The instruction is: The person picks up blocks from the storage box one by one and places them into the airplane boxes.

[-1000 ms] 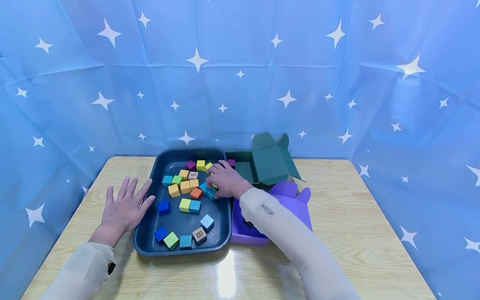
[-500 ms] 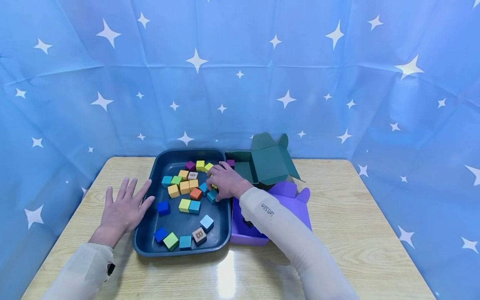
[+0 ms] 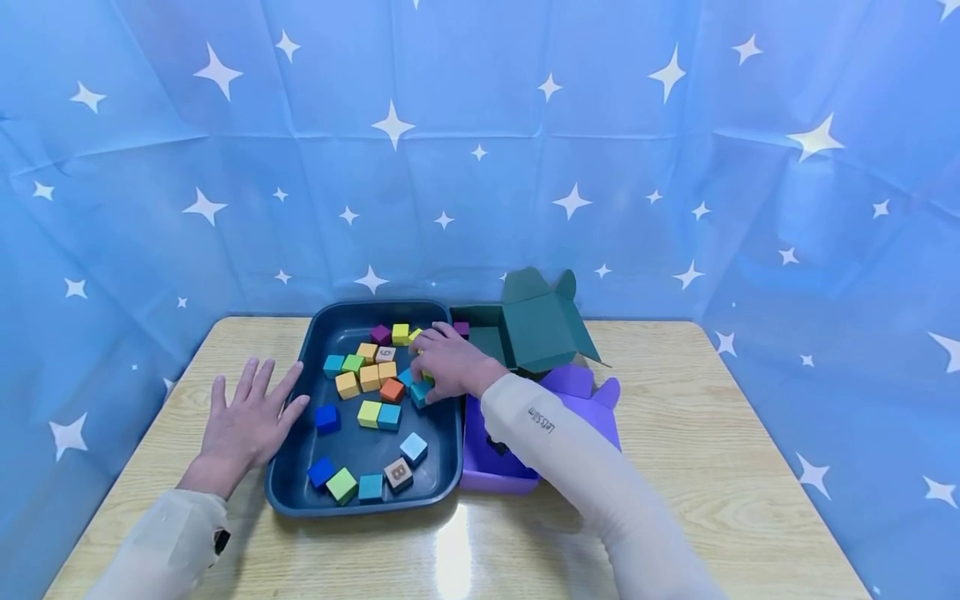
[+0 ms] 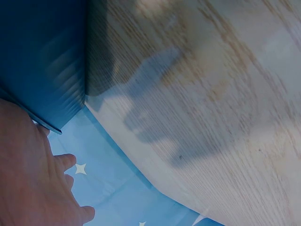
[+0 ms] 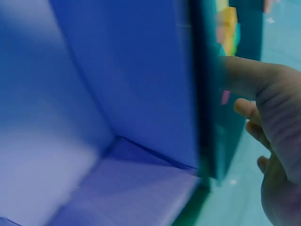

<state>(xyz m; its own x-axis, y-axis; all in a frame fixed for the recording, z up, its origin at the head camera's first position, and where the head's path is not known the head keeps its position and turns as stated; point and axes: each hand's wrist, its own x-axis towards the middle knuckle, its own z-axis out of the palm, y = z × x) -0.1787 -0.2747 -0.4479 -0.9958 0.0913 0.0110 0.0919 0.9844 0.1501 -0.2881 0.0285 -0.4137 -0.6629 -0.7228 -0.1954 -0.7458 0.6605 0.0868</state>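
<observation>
The right hand [image 3: 453,364] reaches palm down over the right side of the tray [image 3: 360,450], fingers bent among the blocks [image 3: 370,377]; I cannot tell whether they pinch one. The left hand [image 3: 243,425] spreads its fingers at the left rim. The tray runs lengthwise near to far; blocks lie at mixed angles. Rightward, the forearm [image 3: 570,467] crosses a purple box [image 3: 495,481]; a green box [image 3: 547,329] sits beyond.

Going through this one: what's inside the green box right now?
A purple block shows at the left end of the green box, with bare floor to its right. The right hand covers the near left corner, so anything there can't be seen.
</observation>
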